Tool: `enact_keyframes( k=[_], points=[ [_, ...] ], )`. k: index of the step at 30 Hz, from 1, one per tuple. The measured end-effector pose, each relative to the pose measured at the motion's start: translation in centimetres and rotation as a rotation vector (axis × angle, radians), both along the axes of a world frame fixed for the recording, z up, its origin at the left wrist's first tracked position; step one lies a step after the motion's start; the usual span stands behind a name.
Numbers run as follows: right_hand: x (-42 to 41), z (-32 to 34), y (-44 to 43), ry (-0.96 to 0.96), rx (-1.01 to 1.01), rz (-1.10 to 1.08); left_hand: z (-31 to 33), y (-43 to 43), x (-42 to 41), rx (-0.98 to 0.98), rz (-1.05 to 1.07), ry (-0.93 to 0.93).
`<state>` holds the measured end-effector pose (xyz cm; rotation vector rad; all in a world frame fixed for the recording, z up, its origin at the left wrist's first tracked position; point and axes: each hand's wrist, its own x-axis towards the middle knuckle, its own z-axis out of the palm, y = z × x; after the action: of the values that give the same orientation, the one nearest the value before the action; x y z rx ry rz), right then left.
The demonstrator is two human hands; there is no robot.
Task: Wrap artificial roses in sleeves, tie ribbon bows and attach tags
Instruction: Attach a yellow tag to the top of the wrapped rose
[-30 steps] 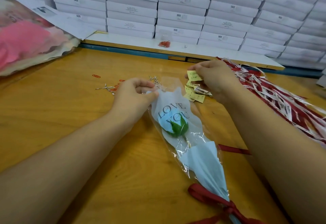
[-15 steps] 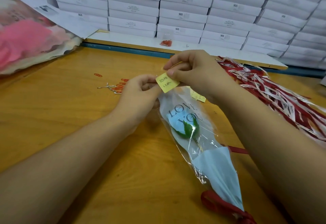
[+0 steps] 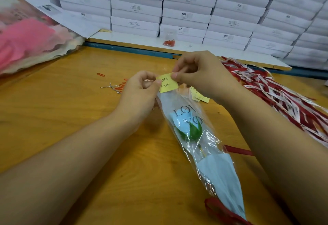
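A blue artificial rose (image 3: 180, 123) with green leaves lies in a clear sleeve (image 3: 204, 146) printed "LOVE YOU", on the wooden table (image 3: 62, 118). A red ribbon bow (image 3: 220, 212) ties the sleeve's narrow end near the bottom edge. My left hand (image 3: 140, 93) pinches the sleeve's top edge. My right hand (image 3: 198, 74) pinches a yellow handwritten tag (image 3: 167, 84) against that same edge. More yellow tags (image 3: 199, 97) lie just under my right wrist.
A heap of red and white ribbons (image 3: 284, 97) lies at the right. Orange paper clips and silver twist ties (image 3: 115, 87) are scattered left of my hands. A bag of pink petals (image 3: 30, 36) sits far left. Stacked white boxes (image 3: 177, 10) line the back.
My right hand picked a yellow tag from the small pile and brought it left to the sleeve's top edge, where both hands now hold it. The sleeve shifted slightly.
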<state>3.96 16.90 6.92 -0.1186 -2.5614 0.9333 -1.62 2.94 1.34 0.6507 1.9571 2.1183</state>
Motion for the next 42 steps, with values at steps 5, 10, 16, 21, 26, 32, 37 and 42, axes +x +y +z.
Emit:
enact_keyframes(
  k=[5, 10, 16, 21, 26, 32, 37, 42],
  points=[
    [-0.4, -0.6, -0.1, -0.051, 0.000, -0.041, -0.2, -0.1, -0.2, -0.026, 0.025, 0.033],
    [-0.5, -1.3, 0.1, -0.089, -0.150, -0.055, 0.1, 0.0, 0.0, -0.001, -0.007, -0.018],
    [-0.5, -1.4, 0.1, -0.040, -0.153, -0.083, 0.0, -0.1, -0.1, -0.025, -0.038, -0.014],
    [-0.5, -1.2, 0.4, -0.040, -0.079, -0.088, 0.0, 0.0, 0.0, -0.037, -0.037, -0.015],
    [-0.6, -1.1, 0.7, -0.100, 0.014, -0.144, 0.1, 0.0, 0.2, -0.051, -0.039, -0.008],
    [-0.5, -0.7, 0.6, -0.200, -0.068, -0.099, 0.2, -0.1, 0.3, -0.087, -0.077, 0.004],
    [-0.1, -0.2, 0.6, -0.233, -0.134, -0.030, 0.2, -0.2, 0.4, -0.091, -0.120, 0.007],
    [0.2, -0.2, 0.9, -0.169, -0.180, 0.045, 0.2, -0.2, 0.3, -0.079, -0.140, -0.031]
  ],
)
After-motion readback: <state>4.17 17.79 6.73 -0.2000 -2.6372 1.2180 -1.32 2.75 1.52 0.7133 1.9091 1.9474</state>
